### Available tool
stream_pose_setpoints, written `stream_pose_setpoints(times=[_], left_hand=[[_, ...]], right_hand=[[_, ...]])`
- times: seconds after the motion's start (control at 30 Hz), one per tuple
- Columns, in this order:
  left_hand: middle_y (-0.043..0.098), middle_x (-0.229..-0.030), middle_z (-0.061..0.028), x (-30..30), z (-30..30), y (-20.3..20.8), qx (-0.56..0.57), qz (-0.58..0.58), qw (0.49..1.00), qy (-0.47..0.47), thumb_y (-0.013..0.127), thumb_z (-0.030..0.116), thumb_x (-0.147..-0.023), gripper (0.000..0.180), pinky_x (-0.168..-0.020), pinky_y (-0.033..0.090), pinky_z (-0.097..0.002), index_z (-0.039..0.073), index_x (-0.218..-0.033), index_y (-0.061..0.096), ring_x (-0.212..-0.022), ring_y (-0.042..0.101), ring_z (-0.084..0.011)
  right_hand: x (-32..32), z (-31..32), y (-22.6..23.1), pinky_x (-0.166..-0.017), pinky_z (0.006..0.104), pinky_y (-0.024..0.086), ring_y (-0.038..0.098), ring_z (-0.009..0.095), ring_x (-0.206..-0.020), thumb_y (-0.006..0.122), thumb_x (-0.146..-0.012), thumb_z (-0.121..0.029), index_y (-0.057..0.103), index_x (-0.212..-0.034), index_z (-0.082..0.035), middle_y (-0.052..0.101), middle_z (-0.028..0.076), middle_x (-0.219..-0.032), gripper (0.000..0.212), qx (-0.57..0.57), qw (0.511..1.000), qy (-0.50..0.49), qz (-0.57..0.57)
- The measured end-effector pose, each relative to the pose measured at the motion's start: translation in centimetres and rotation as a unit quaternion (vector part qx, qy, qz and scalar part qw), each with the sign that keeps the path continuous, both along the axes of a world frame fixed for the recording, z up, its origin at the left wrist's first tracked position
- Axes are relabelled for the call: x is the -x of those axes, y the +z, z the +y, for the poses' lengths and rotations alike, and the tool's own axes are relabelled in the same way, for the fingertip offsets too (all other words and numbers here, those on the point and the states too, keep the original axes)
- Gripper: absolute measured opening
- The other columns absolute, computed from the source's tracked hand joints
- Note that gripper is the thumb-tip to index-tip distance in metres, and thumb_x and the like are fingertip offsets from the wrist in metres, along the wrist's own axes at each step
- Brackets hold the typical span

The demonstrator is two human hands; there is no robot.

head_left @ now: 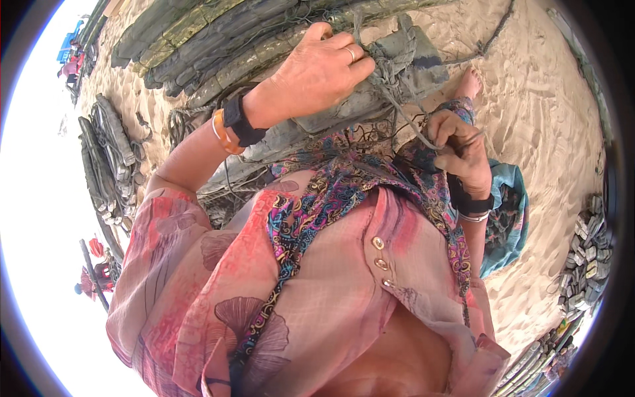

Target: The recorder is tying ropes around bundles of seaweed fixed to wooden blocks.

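Note:
My left hand (324,69), with a ring on one finger, has its fingers curled down over a grey-green bundle beside a tangle of knotted grey cord (393,66). What those fingers hold is hidden. A strand of the cord (403,114) runs slantwise from the knot to my right hand (460,149). There the thumb and fingers are closed on the cord, above a patterned dark cloth (350,172) across my lap. The bundle of long, weathered poles (231,43) stretches away to the upper left, with cord wound around its near end.
Beside my right forearm stands a blue-green sack (519,198) with dark stuff inside. A bare foot (469,83) rests on the sand (529,119). More bundles (109,159) lie at left, and piled grey blocks (585,255) at right. Other people (99,274) are far left.

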State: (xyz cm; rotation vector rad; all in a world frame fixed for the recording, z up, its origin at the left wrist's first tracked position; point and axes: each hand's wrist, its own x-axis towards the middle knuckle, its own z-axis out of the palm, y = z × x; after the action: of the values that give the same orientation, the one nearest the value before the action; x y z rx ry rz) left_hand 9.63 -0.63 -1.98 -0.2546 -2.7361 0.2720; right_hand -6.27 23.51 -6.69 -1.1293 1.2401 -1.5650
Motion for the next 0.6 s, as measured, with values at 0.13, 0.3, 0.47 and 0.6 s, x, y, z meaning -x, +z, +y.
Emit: stream_pose_setpoints(times=[0.13,0.3,0.47,0.6], left_hand=[[0.056,-0.093,-0.006,0.2,0.7,-1.1,-0.094,-0.013,0.995,-0.012,0.067,0.012,-0.069,0.035,-0.078,0.039,-0.0352,0.007,-0.102,0.056,-0.09,0.055,-0.0233],[0.056,-0.093,-0.0078,0.4,-0.6,-1.4,-0.124,-0.021,0.992,-0.008,0.067,0.013,-0.072,0.032,-0.074,0.042,-0.0363,0.006,-0.102,0.056,-0.087,0.057,-0.0259],[0.056,-0.088,-0.0092,0.9,-1.3,-1.9,-0.205,-0.041,0.978,-0.004,0.067,0.014,-0.073,0.027,-0.07,0.044,-0.0401,0.004,-0.097,0.057,-0.084,0.057,-0.0292],[0.056,-0.085,-0.0104,1.7,-0.9,-0.9,-0.203,-0.073,0.976,0.015,0.067,0.015,-0.073,0.026,-0.07,0.045,-0.0416,0.003,-0.094,0.058,-0.083,0.057,-0.0315]], right_hand=[[2.2,0.0,-2.6,-0.058,0.018,0.031,0.037,0.005,-0.069,0.068,-0.064,0.001,0.055,-0.081,-0.005,0.048,0.0,-0.079,0.022,0.031,0.998,-0.015,-0.056],[0.6,-0.5,-0.6,-0.053,0.0177,0.034,0.039,0.003,-0.059,0.066,-0.074,0.004,0.063,-0.101,-0.001,0.056,-0.002,-0.085,0.027,-0.101,0.95,-0.218,0.199],[-2.3,-2.8,4.4,-0.053,0.0219,0.038,0.046,0.009,-0.058,0.067,-0.072,0.003,0.065,-0.086,-0.001,0.061,0.002,-0.081,0.014,0.044,0.9,-0.279,0.331],[-3.7,-6.1,3.4,-0.053,0.0325,0.045,0.059,0.025,-0.06,0.068,-0.075,-0.012,0.062,-0.083,-0.004,0.059,0.009,-0.072,0.013,0.004,0.847,-0.217,0.485]])
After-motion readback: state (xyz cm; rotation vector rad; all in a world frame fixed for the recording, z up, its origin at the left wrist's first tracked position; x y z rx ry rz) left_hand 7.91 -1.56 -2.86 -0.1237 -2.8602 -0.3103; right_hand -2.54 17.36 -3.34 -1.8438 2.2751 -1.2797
